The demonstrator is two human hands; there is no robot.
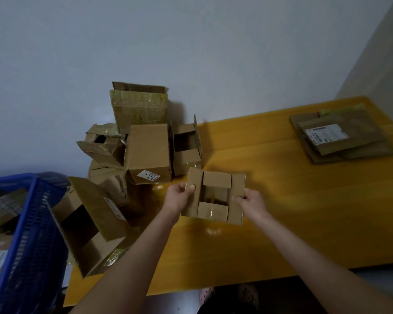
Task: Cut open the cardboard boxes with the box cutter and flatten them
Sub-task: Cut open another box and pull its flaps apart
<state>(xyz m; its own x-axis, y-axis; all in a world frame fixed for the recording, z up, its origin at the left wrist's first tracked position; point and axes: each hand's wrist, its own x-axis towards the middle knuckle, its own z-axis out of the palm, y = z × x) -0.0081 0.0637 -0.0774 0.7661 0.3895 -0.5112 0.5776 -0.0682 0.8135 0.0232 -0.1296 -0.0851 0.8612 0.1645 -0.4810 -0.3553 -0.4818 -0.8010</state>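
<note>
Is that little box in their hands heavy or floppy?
Probably light: the small box looks empty between its open flaps, and the left hand and right hand pinch it by the edges. Likely fairly stiff: its flaps lie flat.

A white sticker [148,175] on the brown box [149,152] in the middle of the pile shows numbers like 3 4312. The label [326,132] on the flat boxes [361,118] far right is too blurry to read.

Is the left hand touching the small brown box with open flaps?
Touching. The head view shows the left hand pinching the left flap of the small brown cardboard box, thumb on top.
</note>
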